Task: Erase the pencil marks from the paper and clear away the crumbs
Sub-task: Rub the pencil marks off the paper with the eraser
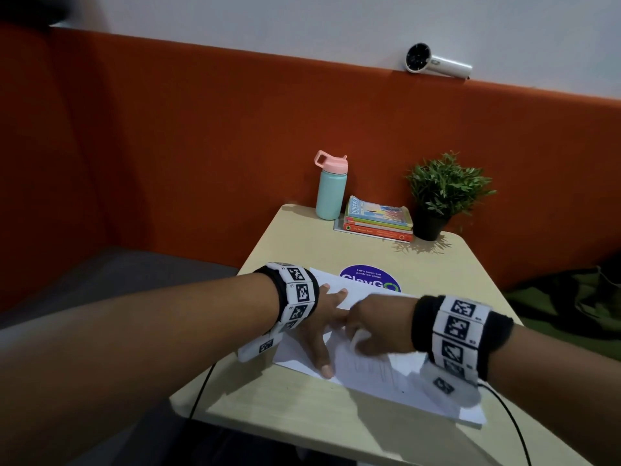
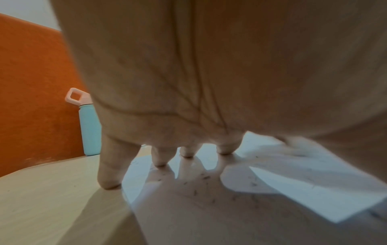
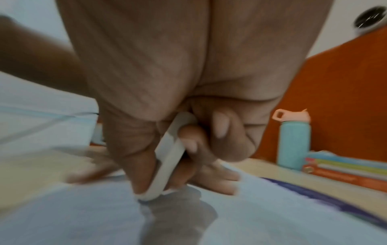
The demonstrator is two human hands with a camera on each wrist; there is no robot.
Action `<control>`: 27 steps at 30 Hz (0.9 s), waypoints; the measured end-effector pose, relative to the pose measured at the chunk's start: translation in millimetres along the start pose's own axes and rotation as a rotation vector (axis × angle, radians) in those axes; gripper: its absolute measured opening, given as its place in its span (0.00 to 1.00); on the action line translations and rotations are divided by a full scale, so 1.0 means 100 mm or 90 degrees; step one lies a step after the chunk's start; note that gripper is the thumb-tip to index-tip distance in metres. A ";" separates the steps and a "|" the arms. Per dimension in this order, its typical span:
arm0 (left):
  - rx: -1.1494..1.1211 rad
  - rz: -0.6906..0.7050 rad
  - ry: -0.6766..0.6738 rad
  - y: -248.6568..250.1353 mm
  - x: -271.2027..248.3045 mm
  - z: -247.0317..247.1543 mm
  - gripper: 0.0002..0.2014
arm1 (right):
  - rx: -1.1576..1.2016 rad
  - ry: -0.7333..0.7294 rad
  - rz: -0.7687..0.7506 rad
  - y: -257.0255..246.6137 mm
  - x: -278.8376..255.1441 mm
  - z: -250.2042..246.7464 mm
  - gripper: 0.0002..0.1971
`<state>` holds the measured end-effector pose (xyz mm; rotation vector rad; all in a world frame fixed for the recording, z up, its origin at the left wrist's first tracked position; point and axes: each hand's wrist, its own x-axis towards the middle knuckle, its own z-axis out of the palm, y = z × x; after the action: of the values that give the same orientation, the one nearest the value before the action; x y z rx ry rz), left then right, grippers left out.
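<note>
I am pressing my left hand (image 1: 321, 326) flat on the paper (image 1: 379, 371), fingers straight and spread, the fingertips (image 2: 160, 163) touching the sheet; that grip is relaxed and holding nothing. My right hand (image 1: 376, 327) is working just beside it, its grip curled tightly round a white eraser (image 3: 167, 159), thumb on 1 side and fingers on the other, with the eraser's lower end touching the paper. In the head view this hand is blurred. The paper is lying at an angle across the near half of the tabletop (image 1: 302, 398), partly covering a round purple sticker (image 1: 369, 275). Small dark crumbs (image 2: 206, 178) are lying scattered on the sheet near my left fingertips. Faint pencil marks (image 1: 376, 368) are showing on the paper below my right hand, too small to read. At the far edge of the tabletop a teal bottle (image 1: 330, 190) with a pink lid is standing beside a stack of books (image 1: 378, 218), and a potted plant (image 1: 440, 193) is standing right of the books. A white handheld fan (image 1: 433, 62) is lying on top of the orange partition (image 1: 201, 129).
</note>
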<state>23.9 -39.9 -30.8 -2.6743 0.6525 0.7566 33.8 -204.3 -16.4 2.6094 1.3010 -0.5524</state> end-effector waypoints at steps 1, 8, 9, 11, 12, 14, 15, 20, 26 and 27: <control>-0.004 -0.004 -0.004 -0.01 -0.01 0.00 0.58 | -0.012 0.016 0.029 0.08 0.02 -0.04 0.15; 0.007 0.000 0.008 0.03 -0.03 -0.02 0.62 | 0.000 -0.035 -0.083 -0.29 -0.18 0.13 0.13; 0.001 0.003 0.006 0.02 -0.03 -0.02 0.61 | -0.003 -0.026 -0.064 -0.22 -0.15 0.08 0.14; -0.009 0.006 -0.001 0.01 -0.03 -0.02 0.58 | -0.023 0.003 0.022 0.01 -0.06 -0.04 0.15; -0.009 0.003 -0.003 0.00 -0.03 -0.01 0.58 | -0.032 0.019 0.047 0.09 -0.03 -0.07 0.16; -0.006 0.000 -0.004 0.00 -0.02 -0.01 0.58 | -0.041 0.028 0.045 0.06 -0.04 -0.04 0.15; -0.002 0.002 -0.001 0.00 -0.01 -0.01 0.59 | -0.043 0.012 0.023 -0.04 -0.08 -0.01 0.14; -0.006 0.001 0.001 0.02 -0.01 -0.02 0.61 | -0.028 -0.034 -0.012 -0.13 -0.10 0.03 0.12; -0.014 -0.017 -0.018 0.02 -0.03 -0.08 0.58 | -0.032 -0.019 0.061 0.19 0.08 -0.07 0.17; -0.022 -0.019 -0.014 0.05 -0.03 -0.10 0.56 | -0.033 -0.024 0.064 0.19 0.08 -0.06 0.17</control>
<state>23.0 -46.6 -21.5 -2.6963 0.5981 0.7949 54.9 -207.7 -14.6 2.5925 1.1491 -0.5410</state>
